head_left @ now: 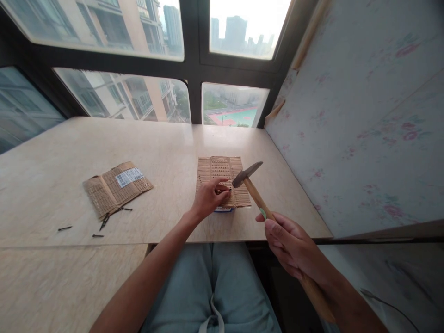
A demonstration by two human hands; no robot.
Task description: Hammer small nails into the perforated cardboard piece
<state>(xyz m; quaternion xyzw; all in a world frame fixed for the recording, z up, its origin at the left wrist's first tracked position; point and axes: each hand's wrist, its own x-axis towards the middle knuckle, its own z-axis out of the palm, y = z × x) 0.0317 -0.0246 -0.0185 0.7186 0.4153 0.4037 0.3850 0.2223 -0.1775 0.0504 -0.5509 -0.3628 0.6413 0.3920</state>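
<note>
My left hand (209, 196) rests over a corrugated cardboard sheet (205, 170) punched with rows of small holes. Its thumb and fingertips pinch a small dark nail, mostly hidden by the fingers. Under the sheet's near edge, part of a blue and white object (224, 210) shows. In my right hand (287, 238) is a hammer (256, 194), gripped around its wooden handle. The metal head is raised just right of my left fingertips, apart from them, over the sheet's right side.
To the left lies a brown cardboard packet (111, 192) with a white label. Several dark nails (64, 228) are scattered near it on the beige countertop (169, 180). A window runs along the back, and a flowered wall (364, 115) bounds the right side.
</note>
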